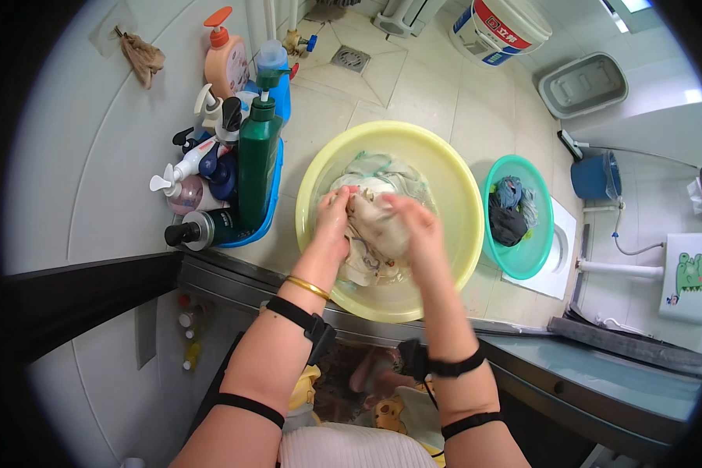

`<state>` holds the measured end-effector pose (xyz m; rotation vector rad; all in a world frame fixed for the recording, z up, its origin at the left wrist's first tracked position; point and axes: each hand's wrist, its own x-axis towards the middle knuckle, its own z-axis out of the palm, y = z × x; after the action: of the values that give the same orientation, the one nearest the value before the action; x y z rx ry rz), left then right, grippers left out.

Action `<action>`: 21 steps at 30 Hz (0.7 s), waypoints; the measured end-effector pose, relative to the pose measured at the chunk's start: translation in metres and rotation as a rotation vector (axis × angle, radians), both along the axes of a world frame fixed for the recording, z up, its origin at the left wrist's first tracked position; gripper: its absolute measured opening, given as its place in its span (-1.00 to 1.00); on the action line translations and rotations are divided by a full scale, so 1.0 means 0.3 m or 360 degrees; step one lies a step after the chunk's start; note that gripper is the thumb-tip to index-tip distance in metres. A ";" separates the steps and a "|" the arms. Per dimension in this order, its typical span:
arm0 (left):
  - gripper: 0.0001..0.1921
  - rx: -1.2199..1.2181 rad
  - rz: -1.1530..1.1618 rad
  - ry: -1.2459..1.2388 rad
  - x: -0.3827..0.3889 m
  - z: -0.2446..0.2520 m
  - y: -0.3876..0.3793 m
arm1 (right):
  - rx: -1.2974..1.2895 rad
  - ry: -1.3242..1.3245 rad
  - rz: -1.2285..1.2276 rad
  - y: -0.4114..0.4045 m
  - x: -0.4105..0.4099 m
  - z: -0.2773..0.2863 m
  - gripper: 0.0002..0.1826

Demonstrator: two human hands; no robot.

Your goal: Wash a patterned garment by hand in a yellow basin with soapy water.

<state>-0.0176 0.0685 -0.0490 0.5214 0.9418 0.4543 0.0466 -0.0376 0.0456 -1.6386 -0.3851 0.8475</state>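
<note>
A round yellow plastic basin (391, 133) stands on the tiled floor before me, with water and pale wet cloth (380, 225) in it. My left hand (334, 219) grips a fold of this cloth over the basin's middle. Just to its right is my right hand (415, 219), blurred, with its fingers at the cloth's right edge; whether they hold it I cannot tell. Another whitish fabric with green trim (377, 164) lies in the water beyond my hands.
At right, a green basin (518, 266) holds dark and grey clothes (509, 216), partly over a squat toilet (561, 245). Pump bottles (257, 158) crowd a blue basket (272, 205) at left. A paint bucket (497, 29) and a floor drain (350, 58) are farther off. A metal door track (228, 281) runs below the basin.
</note>
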 end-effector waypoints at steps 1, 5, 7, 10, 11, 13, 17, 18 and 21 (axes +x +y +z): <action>-0.70 0.0006 0.0001 0.0016 -0.017 -0.039 -0.002 | -0.0161 -0.0645 0.0132 0.030 -0.091 -0.013 -0.76; -0.58 -0.0805 -0.0613 -0.1608 0.011 -0.090 -0.064 | -0.0296 -0.1737 0.0046 0.103 -0.120 -0.071 -0.75; -0.60 -0.0279 -0.0370 -0.0015 0.138 0.163 -0.180 | -0.0293 -0.0795 -0.0413 0.033 0.147 -0.183 -0.65; -0.64 -0.0384 -0.0387 -0.0526 -0.067 -0.067 -0.034 | -0.0258 -0.1302 -0.0241 0.137 -0.143 -0.107 -0.67; -0.65 -0.0528 -0.0403 -0.1109 -0.130 -0.143 -0.005 | -0.0311 -0.1329 -0.0005 0.139 -0.229 -0.063 -0.71; -0.63 -0.0718 -0.0478 -0.0983 -0.040 0.032 -0.057 | -0.0469 -0.1439 0.0166 0.083 -0.155 -0.091 -0.73; -0.63 -0.0435 -0.0413 -0.0175 0.067 0.083 -0.135 | -0.0497 -0.0501 -0.0302 0.076 0.077 -0.180 -0.60; -0.66 -0.0384 -0.0422 -0.0108 0.067 0.105 -0.133 | -0.0428 -0.0805 -0.0325 0.066 0.051 -0.190 -0.61; -0.72 -0.0266 -0.0480 -0.0606 -0.044 -0.086 -0.054 | -0.0203 -0.1239 -0.0313 0.117 -0.144 -0.154 -0.66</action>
<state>-0.0307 0.0524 -0.0749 0.3975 0.5179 0.1887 0.0035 -0.0025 -0.0006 -2.0499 -0.6977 0.0536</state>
